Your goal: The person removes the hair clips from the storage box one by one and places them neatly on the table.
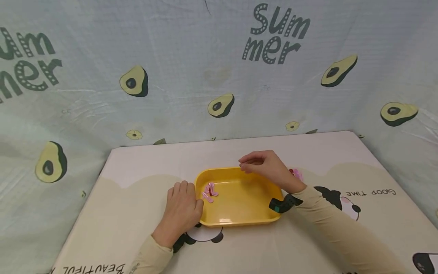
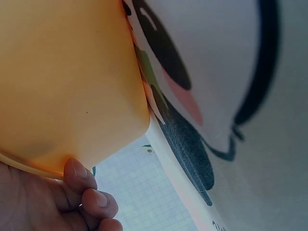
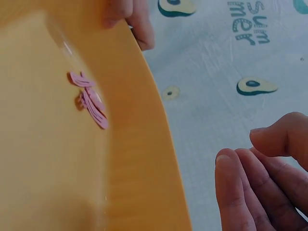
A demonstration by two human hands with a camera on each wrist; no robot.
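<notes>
Pink clips (image 1: 209, 193) are lying in the yellow tray (image 1: 246, 205), just right of the left hand (image 1: 183, 205), which is gripping its rim. The right hand (image 1: 268, 167) is hovering near the far rim, thumb narrowly apart from fingers. Rightward, the table (image 1: 374, 215) is showing "GOOD TIME" upside down.

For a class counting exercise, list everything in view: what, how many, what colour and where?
Flat printed table cover: one, beige and pale pink, under everything.
Yellow rounded-rectangular plastic-looking tray: one, yellow, on the cover.
Small elongated pink clip-like pieces: at least three, pink, in the tray's left end.
Small pink-and-red pieces: count unclear, pink and red, right of the tray.
Pale avocado-printed fabric backdrop: one, pale blue-green, behind the table.
Black wristbands: two, black, one per wrist.
Long beige fabric sleeves: two, beige, on the forearms.
Left grip: one, bare, holding the tray's left rim.
Right grip: one, bare, near the tray's far edge.
</notes>
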